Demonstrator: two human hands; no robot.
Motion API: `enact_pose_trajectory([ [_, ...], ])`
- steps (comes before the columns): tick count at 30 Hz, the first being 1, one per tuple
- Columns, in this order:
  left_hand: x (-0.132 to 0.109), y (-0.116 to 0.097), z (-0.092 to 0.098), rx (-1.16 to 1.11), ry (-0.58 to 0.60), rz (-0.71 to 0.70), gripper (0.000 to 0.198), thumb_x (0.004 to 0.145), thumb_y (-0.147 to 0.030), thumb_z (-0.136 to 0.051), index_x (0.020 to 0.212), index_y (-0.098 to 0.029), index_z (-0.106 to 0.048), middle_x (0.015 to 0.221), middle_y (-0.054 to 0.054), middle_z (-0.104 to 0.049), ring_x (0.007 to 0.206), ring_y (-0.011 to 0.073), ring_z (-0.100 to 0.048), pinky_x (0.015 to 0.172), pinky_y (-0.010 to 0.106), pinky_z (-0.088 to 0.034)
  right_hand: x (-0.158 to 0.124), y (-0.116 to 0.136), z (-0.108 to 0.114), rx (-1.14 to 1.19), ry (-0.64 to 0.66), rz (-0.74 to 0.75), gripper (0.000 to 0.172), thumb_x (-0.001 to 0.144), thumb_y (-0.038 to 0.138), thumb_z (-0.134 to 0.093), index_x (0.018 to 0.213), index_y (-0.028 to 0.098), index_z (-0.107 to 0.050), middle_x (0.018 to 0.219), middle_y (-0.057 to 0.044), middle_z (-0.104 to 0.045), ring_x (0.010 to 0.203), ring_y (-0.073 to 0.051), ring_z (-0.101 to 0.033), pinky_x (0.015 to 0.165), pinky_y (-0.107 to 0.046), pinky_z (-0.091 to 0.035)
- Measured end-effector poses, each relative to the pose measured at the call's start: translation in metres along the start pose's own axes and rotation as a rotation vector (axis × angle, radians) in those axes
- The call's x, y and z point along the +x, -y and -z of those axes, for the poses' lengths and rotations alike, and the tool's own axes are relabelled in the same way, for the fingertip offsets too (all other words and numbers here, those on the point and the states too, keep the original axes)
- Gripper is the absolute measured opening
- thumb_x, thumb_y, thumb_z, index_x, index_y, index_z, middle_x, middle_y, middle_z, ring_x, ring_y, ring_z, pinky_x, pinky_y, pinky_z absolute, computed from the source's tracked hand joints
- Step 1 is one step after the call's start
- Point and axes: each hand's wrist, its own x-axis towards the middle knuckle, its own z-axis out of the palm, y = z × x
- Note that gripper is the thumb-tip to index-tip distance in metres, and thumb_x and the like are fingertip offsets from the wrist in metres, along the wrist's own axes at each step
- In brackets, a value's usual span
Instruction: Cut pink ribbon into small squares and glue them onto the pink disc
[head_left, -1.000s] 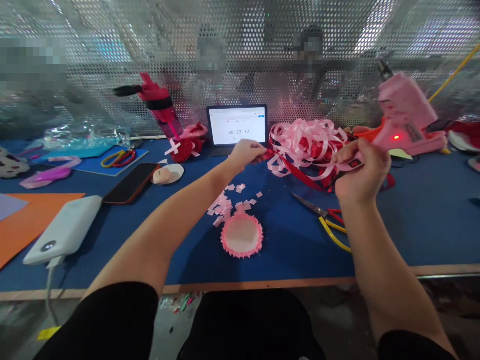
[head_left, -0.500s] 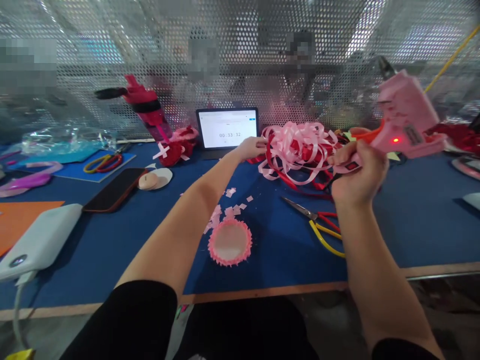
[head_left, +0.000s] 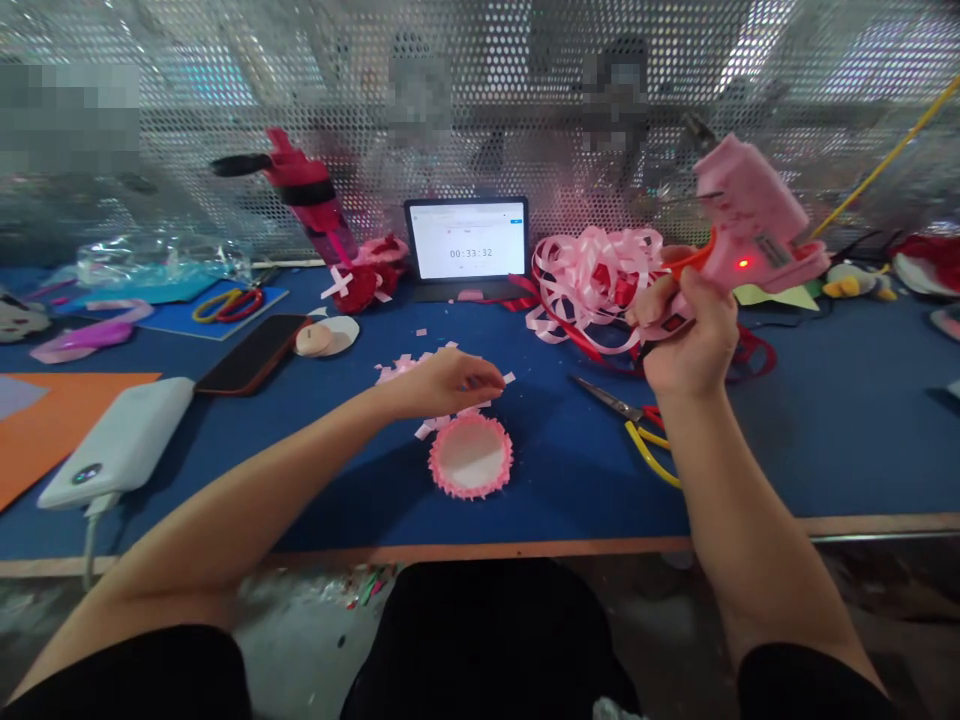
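Note:
My right hand (head_left: 694, 330) is wrapped round the handle of a pink hot glue gun (head_left: 750, 205). A red light glows on the gun's side, and its dark nozzle points up and to the left. My left hand (head_left: 454, 382) hovers over small pale pink ribbon squares (head_left: 433, 427), fingers bent and tips close to the thumb; whether something is between them cannot be made out. One loose square lies by the fingertips. Just below that hand is a round pale disc (head_left: 471, 455) edged with pink folded ribbon pieces (head_left: 442, 487), flat on the blue tabletop (head_left: 570, 500).
Yellow-and-red-handled scissors (head_left: 626, 410) lie right of the disc. Behind are tangled pink ribbons (head_left: 585, 265) and a tablet (head_left: 471, 240) showing a timer. A phone (head_left: 251, 355), a white power bank (head_left: 120, 440) and a pink bottle (head_left: 304, 195) occupy the left. Perforated metal sheeting (head_left: 495, 100) stands behind.
My left hand has come back from the ribbon pile to the small squares above the disc. The glue gun has shifted slightly left in my right hand, and the view has moved a little.

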Motion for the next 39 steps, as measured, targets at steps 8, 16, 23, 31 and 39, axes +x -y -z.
enact_pose_trajectory([
  [8,-0.036,0.019,0.002,-0.066,-0.293,0.236,0.027,0.080,-0.038,-0.056,0.092,-0.018,-0.070,0.089,0.003,-0.073,0.076,0.0139,-0.066,0.070,0.022,-0.051,-0.039,-0.026,-0.017,0.142,0.133,-0.431,0.014,0.077,0.034,-0.060,0.079,0.021,-0.063,0.046,0.006,-0.047,0.044,-0.009,-0.044,0.051,-0.025,-0.044],
  [16,-0.041,0.026,-0.004,-0.009,-0.230,0.183,0.023,0.083,-0.033,-0.052,0.090,-0.018,-0.069,0.078,0.001,-0.072,0.066,0.0107,-0.063,0.062,0.019,-0.047,-0.067,-0.045,-0.006,0.082,0.294,-0.686,0.017,0.079,0.033,-0.058,0.087,0.018,-0.062,0.044,0.007,-0.050,0.042,-0.008,-0.044,0.047,-0.022,-0.043],
  [23,-0.056,0.015,-0.009,-0.001,-0.144,0.034,0.016,0.082,-0.031,-0.057,0.084,-0.017,-0.066,0.080,0.003,-0.065,0.066,0.0101,-0.055,0.059,0.020,-0.042,-0.049,-0.052,0.015,0.015,0.386,-0.697,0.017,0.078,0.032,-0.060,0.087,0.017,-0.063,0.043,0.006,-0.051,0.040,-0.008,-0.044,0.047,-0.023,-0.042],
  [31,-0.047,0.002,-0.030,0.183,0.002,0.013,0.021,0.086,-0.030,-0.054,0.098,-0.018,-0.066,0.088,0.006,-0.059,0.085,0.0174,-0.054,0.074,0.028,-0.040,-0.052,-0.044,0.013,-0.037,0.403,-0.683,0.017,0.079,0.032,-0.059,0.088,0.018,-0.064,0.044,0.006,-0.050,0.041,-0.008,-0.044,0.048,-0.023,-0.040],
  [39,-0.059,0.010,-0.021,0.170,-0.008,0.012,0.018,0.086,-0.030,-0.051,0.089,-0.018,-0.064,0.087,0.004,-0.054,0.082,0.0157,-0.052,0.073,0.027,-0.039,-0.056,-0.039,0.012,-0.072,0.375,-0.676,0.018,0.079,0.032,-0.059,0.088,0.017,-0.064,0.044,0.006,-0.050,0.041,-0.009,-0.046,0.045,-0.023,-0.037],
])
